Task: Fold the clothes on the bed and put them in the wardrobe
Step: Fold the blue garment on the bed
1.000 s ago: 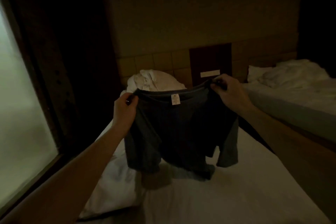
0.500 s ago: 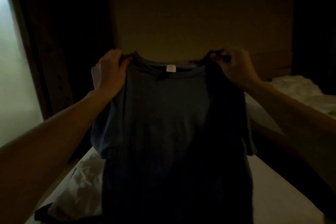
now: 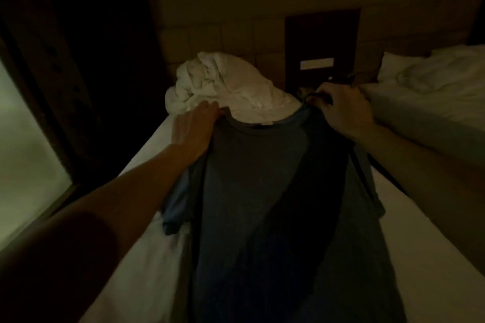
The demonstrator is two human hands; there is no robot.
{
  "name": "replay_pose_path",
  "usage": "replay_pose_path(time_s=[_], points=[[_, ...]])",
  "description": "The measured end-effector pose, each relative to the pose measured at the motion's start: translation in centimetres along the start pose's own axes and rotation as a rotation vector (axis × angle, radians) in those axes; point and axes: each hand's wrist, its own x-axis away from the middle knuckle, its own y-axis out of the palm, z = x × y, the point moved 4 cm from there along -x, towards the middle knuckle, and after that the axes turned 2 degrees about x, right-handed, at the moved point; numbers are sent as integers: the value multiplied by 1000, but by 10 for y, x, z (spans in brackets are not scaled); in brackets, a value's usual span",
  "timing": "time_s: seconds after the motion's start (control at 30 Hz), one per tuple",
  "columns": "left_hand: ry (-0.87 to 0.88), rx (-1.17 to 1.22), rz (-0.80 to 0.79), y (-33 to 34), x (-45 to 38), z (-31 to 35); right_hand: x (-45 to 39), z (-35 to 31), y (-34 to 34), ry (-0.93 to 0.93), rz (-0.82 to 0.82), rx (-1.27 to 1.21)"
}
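- Head view: a dark T-shirt (image 3: 265, 207) is seen spread lengthwise on the white bed (image 3: 420, 238), its long axis running from the near foot of the mattress toward the headboard end.
- The collar (image 3: 265, 127) is pointed away from the wearer of the camera, toward a heap of crumpled white bedding (image 3: 223, 84); the hem is directed toward the bottom edge of the picture and is cut off there.
- The garment is shown as dark grey-blue, short-sleeved, with a round neck and a small pale label just inside the collar. A broad darker band, apparently shadow, is cast diagonally across the chest. One short sleeve (image 3: 174, 207) is seen lying out to the left over the sheet; the other is partly covered by the right forearm.
- The left hand (image 3: 195, 130) is placed on the left shoulder of the shirt, palm down; its fingertips are hidden at the collar edge, so whether the cloth is pinched cannot be told.
- The right hand (image 3: 343, 110) is curled round the right shoulder seam, the fabric being bunched and gripped between fingers and thumb.
- The shirt is thus held at both shoulders, its body stretched back between the two forearms.
- A second bed (image 3: 433, 92) with rumpled white linen is recorded at the right, a dark wall panel (image 3: 322, 42) behind, and a pale window (image 3: 23, 165) at the left.
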Motion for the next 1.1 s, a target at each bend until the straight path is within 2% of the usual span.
replay_pose_path(time_s=[0.13,0.27,0.33,0.4,0.47,0.53,0.67,0.7,0.77,0.87,0.93,1.03,1.1], points=[[-109,8,-275,151,3,-24,4,65,131,153,-191,12],[-203,-6,-499,282,42,-35,47,123,252,275,-362,66],[-215,-42,-553,325,67,-37,76,147,297,302,-462,132],[-249,-11,-542,348,85,-39,104,161,327,314,-565,218],[-276,50,-470,355,94,-43,122,167,341,303,-619,295],[-267,69,-406,348,96,-46,126,167,343,296,-598,346],[-263,-5,-322,304,96,-62,121,156,324,313,-562,265],[-273,-61,-336,289,94,-66,120,153,315,323,-545,232],[-307,-221,-468,263,97,-77,122,145,294,341,-544,184],[-405,-426,-800,226,114,-90,140,144,263,370,-684,222],[-447,-481,-938,207,131,-95,158,154,239,451,-788,295],[-447,-473,-872,186,143,-95,188,177,208,649,-861,322],[-449,-406,-780,177,139,-91,201,192,195,770,-803,284]])
